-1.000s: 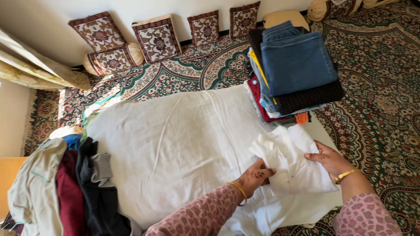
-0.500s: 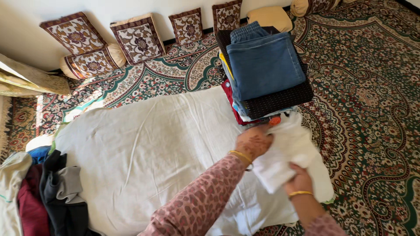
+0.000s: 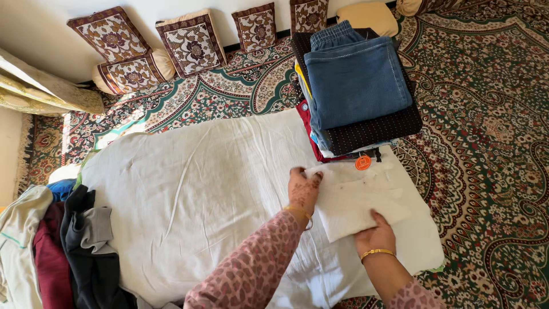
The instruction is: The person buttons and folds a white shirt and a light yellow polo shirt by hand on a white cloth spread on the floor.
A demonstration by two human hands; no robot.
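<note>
A small white garment [image 3: 354, 197], folded into a rough rectangle, lies on the right part of a white sheet [image 3: 217, 189] spread on the floor. My left hand [image 3: 303, 189] presses on the garment's left top corner, fingers pinching the edge. My right hand [image 3: 374, 236] grips its near edge. Both wrists carry gold bangles, and the sleeves are pink with a leopard pattern. Just beyond the garment stands a stack of folded clothes [image 3: 354, 86] with blue jeans on top and an orange round tag [image 3: 362, 163] at its base.
A heap of unfolded clothes [image 3: 63, 246] in grey, black and maroon lies at the left edge of the sheet. Patterned cushions [image 3: 189, 40] line the wall at the back. An ornate green and red carpet [image 3: 492, 126] surrounds the sheet.
The garment was lifted and bunched between both hands half a second ago; now it lies flat and folded smaller on the sheet, with my hands at its left corner and near edge.
</note>
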